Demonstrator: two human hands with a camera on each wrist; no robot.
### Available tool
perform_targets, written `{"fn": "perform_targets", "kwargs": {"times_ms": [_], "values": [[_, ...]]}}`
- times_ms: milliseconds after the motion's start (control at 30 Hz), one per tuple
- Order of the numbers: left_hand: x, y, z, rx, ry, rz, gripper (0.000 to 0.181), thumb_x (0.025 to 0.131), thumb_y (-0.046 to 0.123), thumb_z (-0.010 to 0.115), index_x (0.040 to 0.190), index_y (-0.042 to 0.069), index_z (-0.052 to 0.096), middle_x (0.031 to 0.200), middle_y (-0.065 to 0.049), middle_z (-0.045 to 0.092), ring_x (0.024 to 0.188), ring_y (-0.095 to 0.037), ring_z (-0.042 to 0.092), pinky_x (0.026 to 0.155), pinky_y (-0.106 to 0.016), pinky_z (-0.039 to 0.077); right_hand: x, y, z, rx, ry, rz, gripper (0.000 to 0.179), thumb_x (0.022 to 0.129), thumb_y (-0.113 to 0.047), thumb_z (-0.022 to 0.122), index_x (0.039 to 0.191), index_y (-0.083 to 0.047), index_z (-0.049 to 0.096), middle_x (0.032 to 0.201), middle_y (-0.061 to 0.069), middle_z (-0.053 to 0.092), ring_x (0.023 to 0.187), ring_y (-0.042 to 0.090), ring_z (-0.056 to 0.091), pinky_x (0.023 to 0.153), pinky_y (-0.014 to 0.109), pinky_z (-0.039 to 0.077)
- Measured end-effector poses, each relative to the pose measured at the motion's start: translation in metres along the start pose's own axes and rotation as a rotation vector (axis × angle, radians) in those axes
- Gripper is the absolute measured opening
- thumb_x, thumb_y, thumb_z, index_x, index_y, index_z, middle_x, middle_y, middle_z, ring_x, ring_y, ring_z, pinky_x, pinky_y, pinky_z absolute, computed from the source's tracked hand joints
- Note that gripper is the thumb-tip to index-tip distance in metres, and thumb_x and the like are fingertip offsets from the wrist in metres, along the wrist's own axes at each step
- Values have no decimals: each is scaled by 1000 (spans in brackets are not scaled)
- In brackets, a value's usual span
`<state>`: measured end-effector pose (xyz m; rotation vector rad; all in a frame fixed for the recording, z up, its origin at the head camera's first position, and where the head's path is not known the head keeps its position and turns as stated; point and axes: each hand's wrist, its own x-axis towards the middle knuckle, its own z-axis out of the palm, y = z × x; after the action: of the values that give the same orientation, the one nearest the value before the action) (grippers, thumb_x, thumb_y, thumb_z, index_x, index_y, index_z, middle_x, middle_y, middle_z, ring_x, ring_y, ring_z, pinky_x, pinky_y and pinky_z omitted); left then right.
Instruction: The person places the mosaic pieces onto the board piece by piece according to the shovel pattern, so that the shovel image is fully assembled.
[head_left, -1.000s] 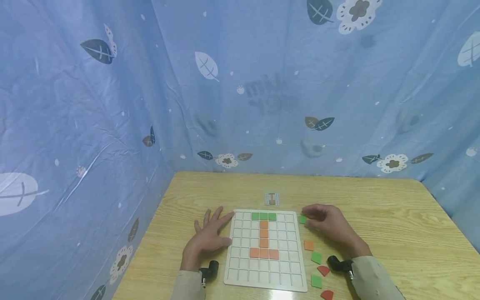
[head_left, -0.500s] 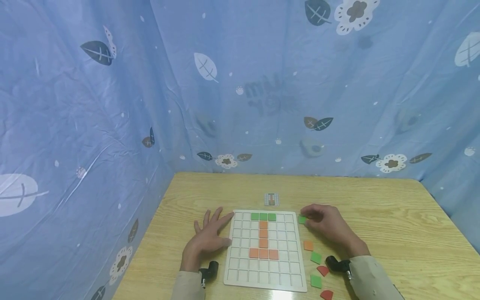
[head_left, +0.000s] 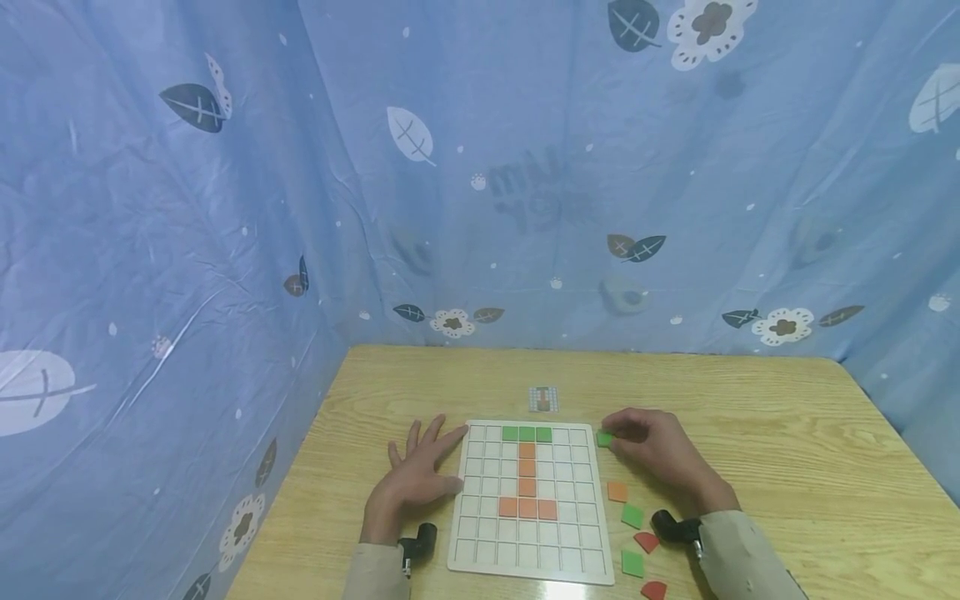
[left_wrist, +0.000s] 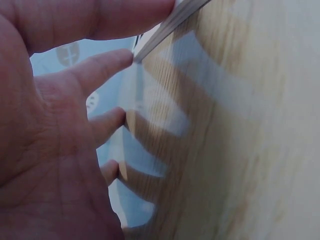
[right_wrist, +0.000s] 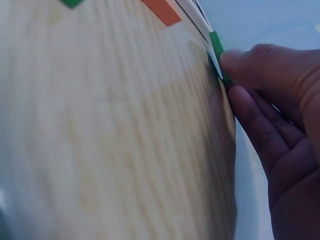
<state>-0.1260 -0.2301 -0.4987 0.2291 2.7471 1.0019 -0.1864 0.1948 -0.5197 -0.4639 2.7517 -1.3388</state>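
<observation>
A white grid board (head_left: 497, 550) lies on the table, bearing three green square tiles (head_left: 527, 433) in its top row. Below them orange tiles (head_left: 527, 468) form a column that ends in a row of three reddish-orange tiles (head_left: 528, 507). My left hand (head_left: 417, 477) has its fingers spread, with index finger and thumb at the board's left edge; the left wrist view shows them at its rim (left_wrist: 167, 29). Just off the board's upper right side, my right hand (head_left: 660, 448) pinches a green square tile (right_wrist: 216, 47) between thumb and fingers, tilted near the tabletop.
Right of the board lie a loose orange tile (head_left: 617, 492), two green tiles (head_left: 632, 517) and two red quarter-circle pieces (head_left: 654, 590). Behind the board is a small pattern card (head_left: 543, 399). A blue patterned curtain (head_left: 480, 208) hangs along the table's far edge.
</observation>
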Motion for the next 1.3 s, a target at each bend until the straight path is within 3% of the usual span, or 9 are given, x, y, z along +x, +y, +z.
{"fn": "perform_targets", "kwargs": {"times_ms": [133, 400, 667, 967, 1100, 1300], "values": [[0, 1, 0, 0, 0, -4, 93, 79, 20, 77, 167, 27, 49, 183, -17, 19, 168, -55, -4, 120, -87, -16, 0, 1, -2, 34, -9, 25, 30, 94, -13, 85, 123, -18, 81, 120, -2, 82, 110, 14, 76, 94, 26, 60], [-1, 2, 0, 6, 2, -10, 93, 78, 20, 78, 167, 27, 49, 183, -17, 20, 168, -56, -3, 121, -87, -15, -3, 0, -9, 16, -7, -52, 31, 92, -10, 87, 121, -13, 81, 116, 0, 83, 102, 10, 77, 89, 25, 63], [0, 1, 0, 4, -3, -4, 93, 79, 21, 77, 167, 27, 49, 183, -18, 19, 168, -56, -4, 120, -87, -16, -14, -19, -19, 16, 69, -141, 28, 91, -8, 87, 119, -10, 82, 117, 4, 83, 101, 17, 81, 91, 28, 65], [2, -2, 1, 3, 2, -4, 92, 80, 22, 79, 167, 26, 49, 183, -18, 19, 168, -56, -4, 121, -87, -16, -35, -47, -25, 4, 155, -248, 28, 91, -4, 86, 117, -14, 83, 115, 1, 84, 99, 15, 81, 93, 20, 63], [1, -1, 1, 7, 0, -7, 92, 80, 23, 78, 167, 27, 49, 183, -17, 19, 168, -55, -4, 121, -87, -15, -46, -58, -27, 1, 180, -261, 28, 91, -4, 86, 117, -12, 83, 113, 0, 84, 98, 13, 81, 92, 17, 62], [1, -1, 0, 6, 6, -2, 92, 79, 22, 78, 166, 27, 50, 183, -17, 20, 168, -56, -3, 120, -88, -14, -61, -69, -28, -8, 187, -237, 28, 92, -9, 87, 117, -21, 82, 111, -8, 83, 101, 5, 79, 92, 17, 62]]}}
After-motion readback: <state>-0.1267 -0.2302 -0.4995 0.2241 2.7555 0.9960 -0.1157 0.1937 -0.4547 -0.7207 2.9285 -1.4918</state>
